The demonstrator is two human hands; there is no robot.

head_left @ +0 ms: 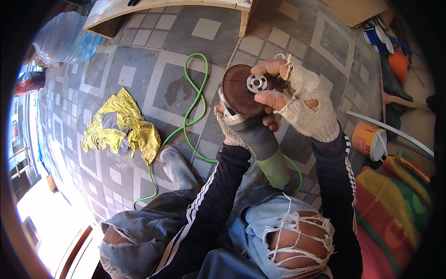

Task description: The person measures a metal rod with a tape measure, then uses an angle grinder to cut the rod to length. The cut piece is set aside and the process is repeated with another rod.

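Observation:
An angle grinder (pixel 260 144) with a dark grey neck and green body is held above my knees, its head pointing away from me. A reddish-brown abrasive disc (pixel 236 95) faces up on it. My left hand (pixel 232 132), in a cut-off knit glove, is wrapped round the grinder's head from the left, mostly hidden behind the disc. Between the thumb and forefinger of my right hand (pixel 302 100), in a frayed glove of the same kind, is a round metal flange nut (pixel 256 83) with small holes. It sits over the disc's right part; whether it touches the disc, I cannot tell.
A green cord (pixel 195 93) loops over the patterned tile floor. Left of it lies a crumpled yellow cloth (pixel 121 123). A wooden bench (pixel 186 5) stands at the far side, a clear plastic bottle (pixel 65 39) at far left. An orange bucket (pixel 367 139) and colourful fabric (pixel 390 204) are at right.

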